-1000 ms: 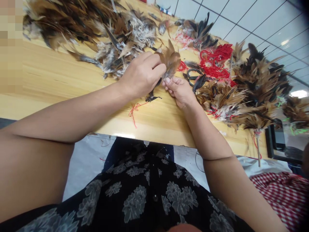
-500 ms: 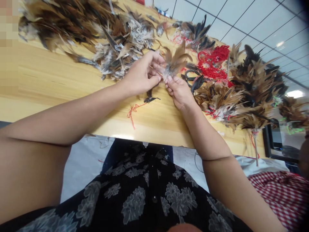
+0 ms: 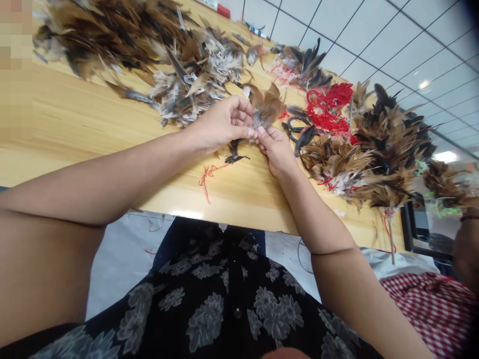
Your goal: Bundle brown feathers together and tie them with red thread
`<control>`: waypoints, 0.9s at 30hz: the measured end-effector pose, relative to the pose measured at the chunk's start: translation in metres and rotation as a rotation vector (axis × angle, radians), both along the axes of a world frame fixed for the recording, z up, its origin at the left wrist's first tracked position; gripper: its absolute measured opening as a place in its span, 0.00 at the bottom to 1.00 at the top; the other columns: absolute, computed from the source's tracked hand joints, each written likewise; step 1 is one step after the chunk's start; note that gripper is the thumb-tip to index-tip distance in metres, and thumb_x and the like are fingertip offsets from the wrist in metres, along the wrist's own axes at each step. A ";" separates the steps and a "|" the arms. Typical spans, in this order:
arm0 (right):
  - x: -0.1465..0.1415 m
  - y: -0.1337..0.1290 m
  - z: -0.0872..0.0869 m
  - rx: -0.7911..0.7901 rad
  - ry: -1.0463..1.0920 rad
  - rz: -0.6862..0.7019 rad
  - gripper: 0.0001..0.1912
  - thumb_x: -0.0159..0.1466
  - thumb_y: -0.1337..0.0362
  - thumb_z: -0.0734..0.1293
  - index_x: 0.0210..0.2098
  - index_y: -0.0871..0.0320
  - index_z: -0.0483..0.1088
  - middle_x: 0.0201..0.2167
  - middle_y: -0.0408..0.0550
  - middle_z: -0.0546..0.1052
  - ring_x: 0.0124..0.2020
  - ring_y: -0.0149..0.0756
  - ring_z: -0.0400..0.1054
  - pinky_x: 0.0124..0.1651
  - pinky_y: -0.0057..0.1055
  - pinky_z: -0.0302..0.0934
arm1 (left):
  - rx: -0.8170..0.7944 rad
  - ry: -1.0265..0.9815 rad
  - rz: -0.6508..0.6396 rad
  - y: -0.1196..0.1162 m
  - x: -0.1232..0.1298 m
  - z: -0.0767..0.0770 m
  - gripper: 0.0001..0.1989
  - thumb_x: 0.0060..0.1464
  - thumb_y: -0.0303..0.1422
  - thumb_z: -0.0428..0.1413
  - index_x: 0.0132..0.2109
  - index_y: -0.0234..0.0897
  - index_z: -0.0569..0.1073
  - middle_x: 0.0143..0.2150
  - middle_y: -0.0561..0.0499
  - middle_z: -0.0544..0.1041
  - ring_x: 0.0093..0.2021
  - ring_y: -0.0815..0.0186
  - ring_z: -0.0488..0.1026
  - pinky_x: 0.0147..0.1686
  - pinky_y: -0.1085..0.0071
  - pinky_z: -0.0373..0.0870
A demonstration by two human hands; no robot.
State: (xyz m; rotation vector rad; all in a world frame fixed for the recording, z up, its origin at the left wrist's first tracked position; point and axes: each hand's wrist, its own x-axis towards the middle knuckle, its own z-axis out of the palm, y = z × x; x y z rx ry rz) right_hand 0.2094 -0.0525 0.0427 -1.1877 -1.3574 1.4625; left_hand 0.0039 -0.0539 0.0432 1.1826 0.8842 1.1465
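Observation:
A small bunch of brown feathers (image 3: 267,104) with fluffy grey bases points away from me over the wooden table (image 3: 254,199). My right hand (image 3: 275,144) pinches the quill ends between thumb and fingers. From the other side my left hand (image 3: 234,122) closes its thumb and fingertips on the same quill ends, so the two hands nearly touch. A small dark feather (image 3: 236,158) and a thin tangle of red string (image 3: 209,174) lie on the table just below my hands.
Loose feathers (image 3: 112,40) spread across the upper left. Right of my hands lie black-handled scissors (image 3: 297,127), a heap of red yarn (image 3: 331,107) and tied feather bundles (image 3: 340,164). A feather duster on a stick (image 3: 389,209) overhangs the edge. Another person's checked red cloth (image 3: 426,309) shows lower right.
My left thumb has come in to the quill ends beside my right fingers. The feather bunch has tipped and looks shorter from here. The whole view has shifted slightly.

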 end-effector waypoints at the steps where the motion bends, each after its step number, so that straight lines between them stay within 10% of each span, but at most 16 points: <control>1: 0.001 0.001 -0.001 -0.005 0.007 -0.013 0.31 0.78 0.41 0.86 0.35 0.53 0.72 0.29 0.36 0.70 0.31 0.26 0.59 0.35 0.25 0.58 | -0.007 0.001 0.002 0.001 -0.001 -0.002 0.27 0.53 0.14 0.79 0.50 0.45 0.79 0.45 0.55 0.86 0.51 0.56 0.86 0.64 0.52 0.86; 10: 0.003 0.002 -0.001 -0.049 0.039 -0.077 0.31 0.77 0.40 0.86 0.37 0.53 0.71 0.29 0.34 0.69 0.29 0.24 0.58 0.33 0.24 0.54 | 0.071 0.026 0.013 0.018 -0.016 -0.014 0.26 0.52 0.21 0.87 0.48 0.43 0.82 0.43 0.52 0.83 0.54 0.52 0.89 0.64 0.50 0.87; 27: -0.007 -0.008 0.005 0.022 -0.065 -0.041 0.24 0.81 0.53 0.83 0.34 0.52 0.74 0.32 0.40 0.75 0.40 0.32 0.69 0.44 0.27 0.66 | 0.124 0.034 0.057 -0.009 0.008 0.015 0.25 0.53 0.49 0.85 0.40 0.51 0.77 0.38 0.53 0.81 0.44 0.52 0.83 0.60 0.44 0.83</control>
